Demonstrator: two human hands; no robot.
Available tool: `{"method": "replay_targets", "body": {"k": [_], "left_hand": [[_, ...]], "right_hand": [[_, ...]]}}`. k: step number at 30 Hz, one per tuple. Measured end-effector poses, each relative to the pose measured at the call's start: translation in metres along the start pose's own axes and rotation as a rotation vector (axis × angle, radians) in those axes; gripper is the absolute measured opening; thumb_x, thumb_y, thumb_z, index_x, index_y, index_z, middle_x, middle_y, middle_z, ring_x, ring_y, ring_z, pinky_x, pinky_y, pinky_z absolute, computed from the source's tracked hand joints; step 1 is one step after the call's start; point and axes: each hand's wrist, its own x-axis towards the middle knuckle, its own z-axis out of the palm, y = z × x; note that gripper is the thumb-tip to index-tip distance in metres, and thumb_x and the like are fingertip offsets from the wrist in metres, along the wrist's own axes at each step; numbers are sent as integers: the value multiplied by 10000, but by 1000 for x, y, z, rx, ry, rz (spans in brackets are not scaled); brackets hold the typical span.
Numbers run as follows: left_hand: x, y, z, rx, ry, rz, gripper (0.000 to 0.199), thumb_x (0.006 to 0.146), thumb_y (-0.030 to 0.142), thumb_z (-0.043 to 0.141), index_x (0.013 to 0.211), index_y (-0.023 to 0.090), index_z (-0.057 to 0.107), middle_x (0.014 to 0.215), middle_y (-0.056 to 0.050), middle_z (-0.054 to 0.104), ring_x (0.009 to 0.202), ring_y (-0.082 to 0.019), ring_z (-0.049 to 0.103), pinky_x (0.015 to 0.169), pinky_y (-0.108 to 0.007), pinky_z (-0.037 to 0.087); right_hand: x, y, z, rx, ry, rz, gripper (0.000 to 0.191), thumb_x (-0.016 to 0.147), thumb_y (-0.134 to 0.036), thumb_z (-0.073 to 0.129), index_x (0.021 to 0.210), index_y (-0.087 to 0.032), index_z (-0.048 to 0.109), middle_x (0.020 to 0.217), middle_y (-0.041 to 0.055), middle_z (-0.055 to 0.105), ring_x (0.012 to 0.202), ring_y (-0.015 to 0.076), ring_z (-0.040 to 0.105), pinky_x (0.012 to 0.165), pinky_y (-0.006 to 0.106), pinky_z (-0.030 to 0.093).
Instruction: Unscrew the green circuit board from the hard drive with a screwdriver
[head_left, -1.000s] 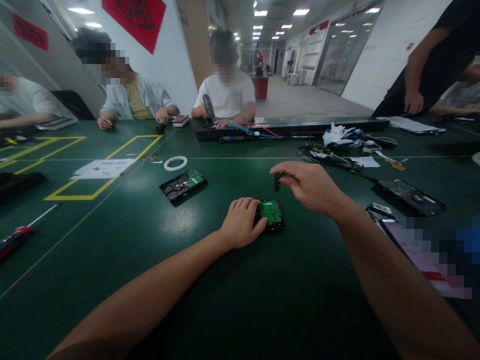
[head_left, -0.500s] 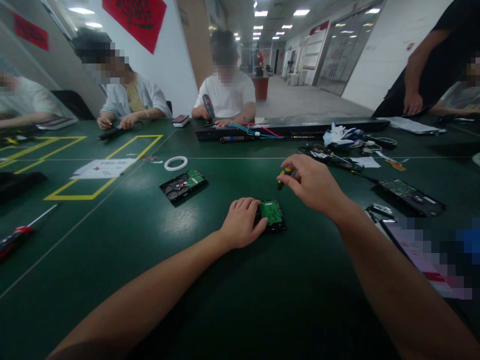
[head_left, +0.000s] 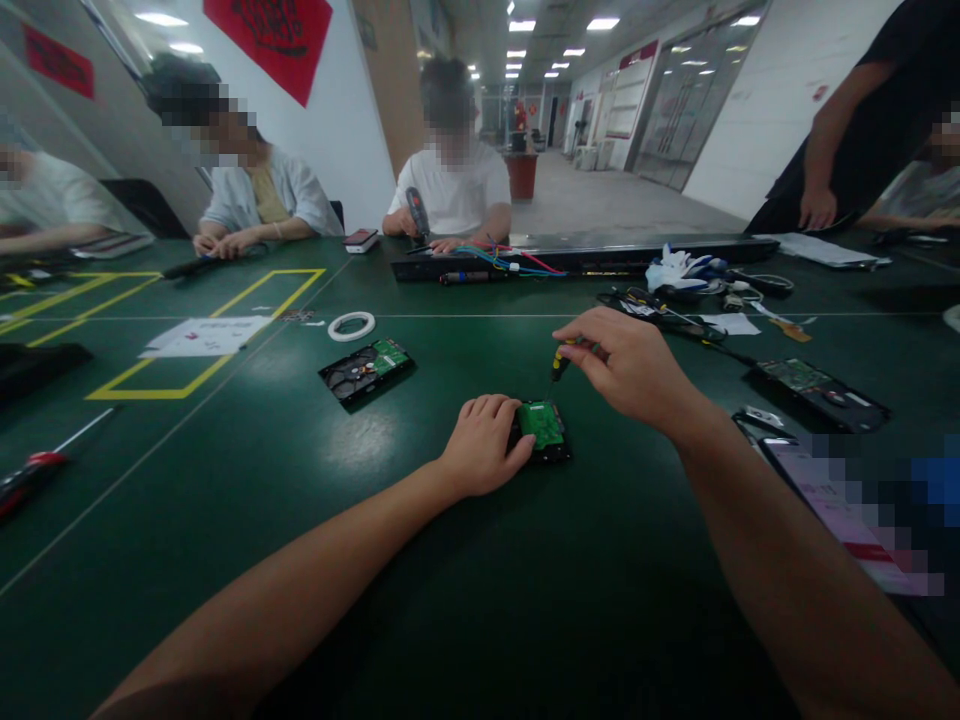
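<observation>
A green table (head_left: pixel 390 600) fills most of the view, and a long black housing (head_left: pixel 615 258) with coloured wires lies across its far side, in front of 1 person in a white shirt (head_left: pixel 457 190). Nearer, the left hand (head_left: pixel 484 447) holds 1 hard drive (head_left: pixel 544 452) down on the table, near the middle of the view; its fingers are pressed together over the drive's left part, and the thumb stands apart, resting on the green board. The hand hides the left end, but the long axis appears to run left to right, with the exposed board toward the right. The right hand (head_left: pixel 626 365) is just beyond and to the right, its thumb and index finger pinching the yellow and black handle of a small screwdriver (head_left: pixel 558 366); how the other fingers sit I cannot fully tell. 2 more drives lie well apart, 1 to the far left (head_left: pixel 366 373) and 1 to the right (head_left: pixel 819 394). A red-handled screwdriver (head_left: pixel 36 470) rests at the left edge, its shaft aimed away and rightward. The small screwdriver is steep, its top leaning slightly right, its thin shaft pointing down to the board's far edge; whether the tip touches is too small to tell.
</observation>
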Motion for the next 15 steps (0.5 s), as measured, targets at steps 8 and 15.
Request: {"method": "replay_targets", "body": {"k": [8,15], "left_hand": [[0,1,0,18,-4,-4,503,1034,512,534,1409,178,569,1377,-152,636,1319,-347,569,1159,-549,430],[0,0,-1,15,2,2,506,1043,512,528,1416,171,563,1378,-148,638,1310,-338,574,1161,-540,430]], "right_hand": [[-1,0,-1,3,-11,30,267,960,-123,595,1129,-226,775,1163,94,796,1100,302,728,1006,487,533],[0,2,0,-57,9,45,105,970,-242,678,1046,-223,748,1004,89,755,903,270,686,805,414,517]]}}
